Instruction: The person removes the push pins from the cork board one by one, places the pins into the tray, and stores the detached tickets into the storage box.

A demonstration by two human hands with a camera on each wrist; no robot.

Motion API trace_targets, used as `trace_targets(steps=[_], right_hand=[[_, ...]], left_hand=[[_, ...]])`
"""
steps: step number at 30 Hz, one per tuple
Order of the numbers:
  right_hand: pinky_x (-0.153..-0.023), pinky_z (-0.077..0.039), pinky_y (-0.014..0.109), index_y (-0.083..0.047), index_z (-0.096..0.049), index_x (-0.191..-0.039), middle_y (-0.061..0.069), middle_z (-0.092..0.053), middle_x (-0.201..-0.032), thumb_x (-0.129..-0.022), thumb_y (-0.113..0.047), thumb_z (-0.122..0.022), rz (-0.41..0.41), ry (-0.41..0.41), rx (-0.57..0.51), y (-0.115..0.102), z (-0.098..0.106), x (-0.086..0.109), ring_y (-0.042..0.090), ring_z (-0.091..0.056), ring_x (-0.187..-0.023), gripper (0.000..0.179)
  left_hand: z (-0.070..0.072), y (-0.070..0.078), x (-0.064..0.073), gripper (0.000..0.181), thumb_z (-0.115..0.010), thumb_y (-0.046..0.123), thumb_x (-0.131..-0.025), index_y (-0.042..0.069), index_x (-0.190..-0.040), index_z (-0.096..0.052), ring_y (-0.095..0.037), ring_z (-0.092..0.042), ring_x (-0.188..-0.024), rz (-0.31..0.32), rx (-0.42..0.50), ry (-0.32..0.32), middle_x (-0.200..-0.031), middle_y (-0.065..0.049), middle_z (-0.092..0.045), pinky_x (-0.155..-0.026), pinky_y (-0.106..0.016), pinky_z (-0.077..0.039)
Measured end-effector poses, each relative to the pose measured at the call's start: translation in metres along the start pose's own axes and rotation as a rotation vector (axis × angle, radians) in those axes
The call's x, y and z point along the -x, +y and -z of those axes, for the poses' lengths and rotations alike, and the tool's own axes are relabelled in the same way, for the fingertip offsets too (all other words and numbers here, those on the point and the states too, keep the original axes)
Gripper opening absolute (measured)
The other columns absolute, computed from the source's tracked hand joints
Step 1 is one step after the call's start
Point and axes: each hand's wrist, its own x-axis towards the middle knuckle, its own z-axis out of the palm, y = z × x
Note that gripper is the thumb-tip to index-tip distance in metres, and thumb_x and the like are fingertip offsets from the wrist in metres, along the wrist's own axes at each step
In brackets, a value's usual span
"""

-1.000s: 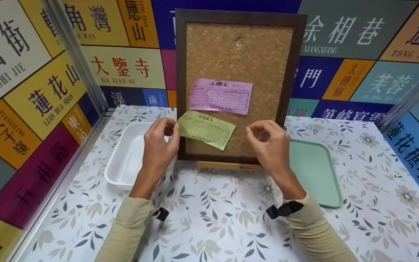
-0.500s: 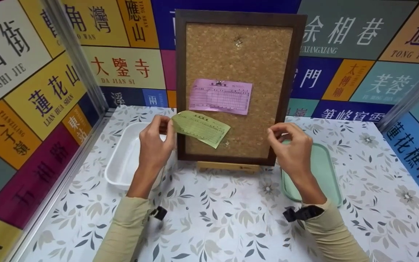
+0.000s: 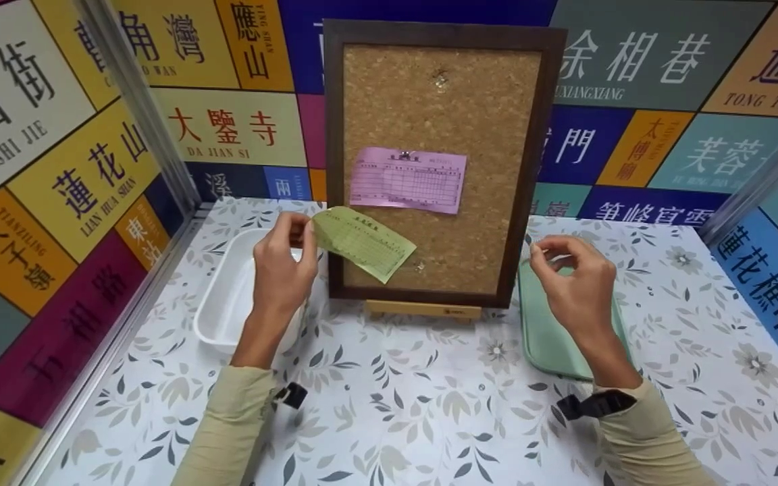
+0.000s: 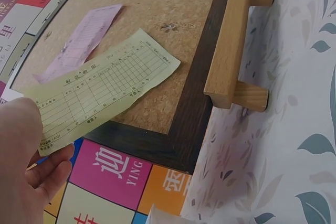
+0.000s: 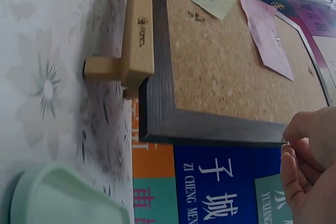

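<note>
My left hand (image 3: 279,266) pinches the left end of a yellow-green receipt slip (image 3: 367,244) between thumb and fingers. The slip tilts down to the right and overlaps the lower left of a framed cork board (image 3: 490,128). Above it, a pink receipt slip (image 3: 408,181) is fixed to the board by a small pin (image 3: 406,156) at its top edge. To the right of the frame, my right hand (image 3: 579,277) pinches a tiny shiny pin (image 5: 285,142) at its fingertips, mostly hidden by them. Worn spots (image 5: 197,16) mark the cork.
The board leans on a wooden easel stand (image 4: 228,51) on the floral tablecloth (image 3: 402,398). A white tub (image 3: 217,317) stands at left behind my left hand, a green tray (image 3: 543,351) at right under my right hand. Sign-printed walls (image 3: 227,125) enclose the back and sides.
My right hand has moved right, from in front of the board to over the green tray. The left hand has drawn the green slip slightly left, and a worn spot low on the cork now shows.
</note>
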Motion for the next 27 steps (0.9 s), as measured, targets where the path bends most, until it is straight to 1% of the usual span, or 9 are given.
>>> trace_targets(steps=[4, 9, 11, 17, 23, 27], right_hand=[[-0.073, -0.051, 0.009, -0.002, -0.079, -0.103, 0.008, -0.078, -0.095, -0.098, -0.013, -0.080, -0.018, 0.004, 0.029, 0.011, 0.007, 0.002, -0.006, -0.064, -0.083, 0.012], [-0.075, -0.051, 0.008, -0.002, -0.078, -0.107, 0.009, -0.077, -0.097, -0.100, -0.015, -0.078, -0.085, -0.018, 0.064, 0.023, 0.013, 0.005, -0.003, -0.063, -0.083, 0.015], [-0.075, -0.051, 0.008, -0.002, -0.078, -0.107, 0.009, -0.077, -0.097, -0.100, -0.016, -0.078, -0.102, -0.021, 0.074, 0.027, 0.014, 0.006, -0.002, -0.063, -0.082, 0.015], [-0.076, -0.050, 0.007, -0.003, -0.078, -0.107, 0.010, -0.077, -0.097, -0.101, -0.017, -0.077, -0.142, -0.016, 0.103, 0.033, 0.016, 0.007, 0.000, -0.063, -0.082, 0.016], [-0.075, -0.051, 0.012, -0.003, -0.078, -0.106, 0.011, -0.078, -0.096, -0.102, -0.018, -0.076, -0.145, -0.013, 0.086, 0.036, 0.019, 0.005, -0.002, -0.063, -0.080, 0.016], [-0.074, -0.051, 0.012, -0.003, -0.078, -0.107, 0.011, -0.078, -0.095, -0.102, -0.018, -0.075, -0.151, -0.012, 0.092, 0.041, 0.019, 0.004, -0.005, -0.063, -0.078, 0.015]], left_hand=[[0.001, 0.000, -0.001, 0.016, -0.063, 0.018, -0.110, 0.003, -0.112, -0.069, -0.022, -0.072, -0.085, 0.002, 0.007, 0.004, -0.096, -0.010, -0.075, -0.080, -0.040, -0.063], [0.002, -0.002, -0.003, 0.015, -0.062, 0.015, -0.109, 0.003, -0.113, -0.069, -0.023, -0.072, -0.086, -0.007, 0.009, 0.009, -0.096, -0.010, -0.075, -0.080, -0.036, -0.062], [0.004, -0.003, -0.003, 0.015, -0.060, 0.014, -0.110, 0.002, -0.113, -0.069, -0.023, -0.072, -0.087, -0.009, 0.008, 0.011, -0.097, -0.011, -0.075, -0.081, -0.036, -0.062], [0.009, -0.005, -0.005, 0.015, -0.059, 0.011, -0.109, 0.002, -0.117, -0.069, -0.024, -0.071, -0.092, -0.007, -0.012, 0.029, -0.102, -0.012, -0.074, -0.081, -0.038, -0.062], [0.015, -0.009, -0.007, 0.016, -0.058, 0.010, -0.110, 0.002, -0.118, -0.069, -0.023, -0.070, -0.097, 0.009, -0.016, 0.041, -0.107, -0.012, -0.072, -0.082, -0.036, -0.060], [0.017, -0.010, -0.008, 0.016, -0.058, 0.008, -0.109, 0.002, -0.118, -0.070, -0.023, -0.071, -0.099, 0.016, -0.012, 0.054, -0.111, -0.012, -0.072, -0.082, -0.035, -0.060]])
